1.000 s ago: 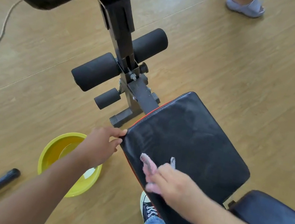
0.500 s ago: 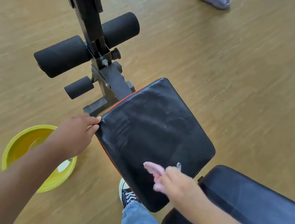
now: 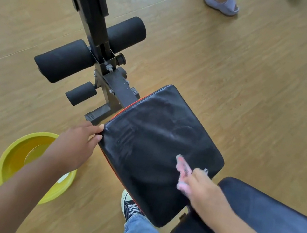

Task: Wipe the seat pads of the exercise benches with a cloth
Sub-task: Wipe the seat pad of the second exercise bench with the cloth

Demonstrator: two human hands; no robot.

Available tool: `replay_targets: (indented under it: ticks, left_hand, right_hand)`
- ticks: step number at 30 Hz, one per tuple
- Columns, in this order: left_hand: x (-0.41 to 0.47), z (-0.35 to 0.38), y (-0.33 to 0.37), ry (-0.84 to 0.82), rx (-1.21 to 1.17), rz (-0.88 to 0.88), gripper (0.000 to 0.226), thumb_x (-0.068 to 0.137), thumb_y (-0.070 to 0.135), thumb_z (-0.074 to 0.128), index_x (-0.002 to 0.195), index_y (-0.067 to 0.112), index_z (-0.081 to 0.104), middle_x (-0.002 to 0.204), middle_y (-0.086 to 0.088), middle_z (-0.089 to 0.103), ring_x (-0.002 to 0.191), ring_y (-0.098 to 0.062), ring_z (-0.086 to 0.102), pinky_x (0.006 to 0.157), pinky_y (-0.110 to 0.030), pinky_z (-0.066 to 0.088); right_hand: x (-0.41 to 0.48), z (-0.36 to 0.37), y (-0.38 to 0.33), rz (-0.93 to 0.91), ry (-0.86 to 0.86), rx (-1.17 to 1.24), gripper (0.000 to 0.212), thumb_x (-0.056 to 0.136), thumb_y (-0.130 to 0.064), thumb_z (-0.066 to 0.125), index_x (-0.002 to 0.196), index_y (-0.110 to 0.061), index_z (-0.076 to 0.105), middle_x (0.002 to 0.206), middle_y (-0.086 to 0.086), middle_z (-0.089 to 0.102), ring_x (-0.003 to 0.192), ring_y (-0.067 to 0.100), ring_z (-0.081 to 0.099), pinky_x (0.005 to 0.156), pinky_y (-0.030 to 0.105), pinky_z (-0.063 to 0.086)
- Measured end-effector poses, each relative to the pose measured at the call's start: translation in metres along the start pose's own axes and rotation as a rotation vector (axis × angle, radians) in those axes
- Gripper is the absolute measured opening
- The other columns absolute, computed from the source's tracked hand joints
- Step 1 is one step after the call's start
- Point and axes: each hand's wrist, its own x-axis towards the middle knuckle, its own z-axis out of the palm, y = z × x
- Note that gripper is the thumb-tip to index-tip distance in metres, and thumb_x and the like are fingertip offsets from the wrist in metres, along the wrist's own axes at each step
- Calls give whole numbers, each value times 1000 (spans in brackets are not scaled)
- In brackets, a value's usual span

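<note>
A black seat pad [image 3: 157, 137] with red piping on its edge fills the middle of the view, its surface streaked. My left hand [image 3: 78, 142] grips the pad's left corner with thumb and fingers. My right hand [image 3: 203, 191] is closed on a small pink and white cloth [image 3: 183, 168] and presses it onto the pad's near right part. The cloth is blurred and mostly covered by my fingers. The longer dark backrest pad [image 3: 266, 214] adjoins the seat at the lower right, under my right forearm.
Black foam rollers [image 3: 66, 60] and a steel post [image 3: 95, 22] rise beyond the seat. A yellow bowl [image 3: 16, 156] sits on the wooden floor at the left. My sneaker [image 3: 129, 206] is under the seat. Another person's sandalled foot [image 3: 221, 3] stands far off.
My right hand slid the cloth from the pad's near left part toward its near right side. My left hand kept hold of the corner. The view shifted.
</note>
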Motion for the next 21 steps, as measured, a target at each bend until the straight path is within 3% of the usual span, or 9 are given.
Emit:
replay_targets:
  ticks: [2,4,6,8,10,13,15,18,21]
  left_hand:
    - [-3,4,0,20,13,15,46,99,35,49,144,24,51,117,4,60,95,-23,67,86,-41,55]
    - [-4,4,1,29,53,13,48,97,37,52,143,24,51,120,3,60,94,-25,67,85,-42,54]
    - [-4,4,2,27,81,22,49,95,38,55,141,21,53,121,2,60,89,-24,67,85,-44,54]
    - [-3,4,2,38,85,32,48,94,36,59,139,18,57,118,1,60,81,-21,68,84,-44,53]
    - [-3,3,4,41,81,28,47,94,33,59,138,18,58,115,2,60,76,-18,69,82,-44,53]
    - [-5,2,6,41,68,24,45,94,35,58,137,21,58,111,4,59,74,-12,70,81,-44,53]
    - [-7,3,6,42,55,20,45,94,36,58,137,22,58,109,6,58,74,-9,71,80,-44,54]
    - [-7,4,7,43,75,15,45,95,35,57,138,22,56,109,7,57,74,-9,71,75,-42,54]
    - [-5,4,10,45,117,7,44,95,33,57,138,22,57,111,6,58,75,-12,69,71,-38,49]
  right_hand:
    - [18,-2,42,270,180,121,21,85,10,73,81,-7,63,121,21,67,59,25,49,52,37,54]
    - [21,-1,35,528,294,189,13,91,-2,73,81,2,65,84,15,59,61,29,54,51,41,56]
    - [5,13,-21,529,136,286,40,111,-22,41,100,4,69,93,13,61,74,28,62,63,35,59]
    - [-16,21,-68,375,13,338,58,115,-22,17,121,4,69,119,16,68,80,21,64,64,26,57]
    - [-37,21,-97,215,8,327,42,113,-23,39,124,3,69,108,12,73,67,15,58,50,23,52]
    - [-23,7,-68,113,-10,356,12,88,-13,75,98,-18,74,84,-1,67,62,14,47,48,23,46]
    - [11,-1,-12,361,55,352,26,80,2,76,94,-19,69,96,2,68,63,17,52,51,25,47]
    - [76,-12,55,839,224,470,8,93,1,69,97,-6,67,98,10,60,82,30,62,64,31,49]
    - [108,-14,37,776,321,521,23,84,14,73,103,3,70,102,18,63,79,31,63,68,33,57]
